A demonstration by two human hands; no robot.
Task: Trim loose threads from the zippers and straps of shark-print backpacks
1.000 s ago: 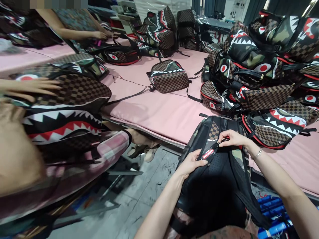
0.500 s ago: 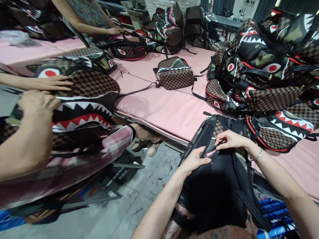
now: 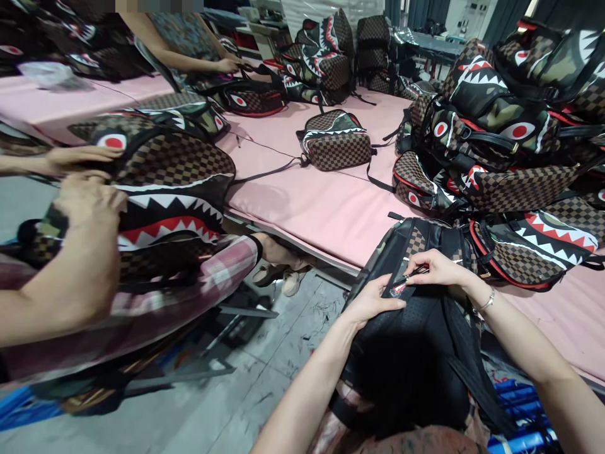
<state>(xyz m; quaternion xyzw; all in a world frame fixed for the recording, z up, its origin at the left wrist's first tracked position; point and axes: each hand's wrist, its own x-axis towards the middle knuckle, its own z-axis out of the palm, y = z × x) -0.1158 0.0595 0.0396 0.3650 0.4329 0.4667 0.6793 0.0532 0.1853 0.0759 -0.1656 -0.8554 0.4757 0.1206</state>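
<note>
Wearer's hands (image 3: pixel 371 302): two; bracelet (image 3: pixel 488 300): one; shoes (image 3: pixel 290 284): two

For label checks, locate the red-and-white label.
Head view, right of centre: the label sits between the left hand and right hand, over the black backpack.

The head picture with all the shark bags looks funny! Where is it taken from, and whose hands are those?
No robot here! A person wears a camera on their head, looking forward and down. Two bare hands are theirs: the right hand pinches something thin and dark, and the left hand is at a small red-and-white tag. Both are over a black backpack. More shark bags are piled on the pink table. On the left, another person's hands are on a checked bag.
</note>
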